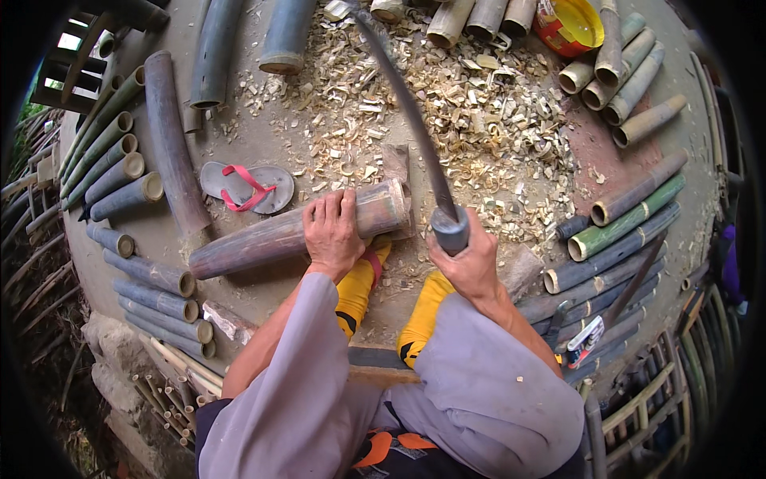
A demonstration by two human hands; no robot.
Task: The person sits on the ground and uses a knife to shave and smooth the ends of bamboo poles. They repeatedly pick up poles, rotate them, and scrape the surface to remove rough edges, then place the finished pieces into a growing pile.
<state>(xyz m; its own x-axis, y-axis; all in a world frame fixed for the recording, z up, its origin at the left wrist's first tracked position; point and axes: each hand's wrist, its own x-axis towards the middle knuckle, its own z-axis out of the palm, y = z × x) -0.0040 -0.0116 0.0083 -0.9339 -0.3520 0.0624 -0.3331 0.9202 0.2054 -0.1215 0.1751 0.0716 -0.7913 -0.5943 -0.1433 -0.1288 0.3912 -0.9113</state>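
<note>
My left hand (332,233) is closed over the top of a thick, purplish-brown bamboo piece (263,244), which lies slanted in front of my feet. Its pale cut end points to the right, by a block (396,164) partly hidden behind it. In my right hand (471,259) is a machete (411,120), gripped by its dark round handle. The long, curved blade is raised and points away from me, apart from the bamboo. My fingers on the handle are partly hidden.
Wood chips (479,120) cover the floor ahead. A sandal with a pink strap (247,188) lies left of the bamboo. Cut bamboo lengths (630,215) line both sides. A saw (586,339) rests on those at right. A red and yellow tub (568,28) stands far right.
</note>
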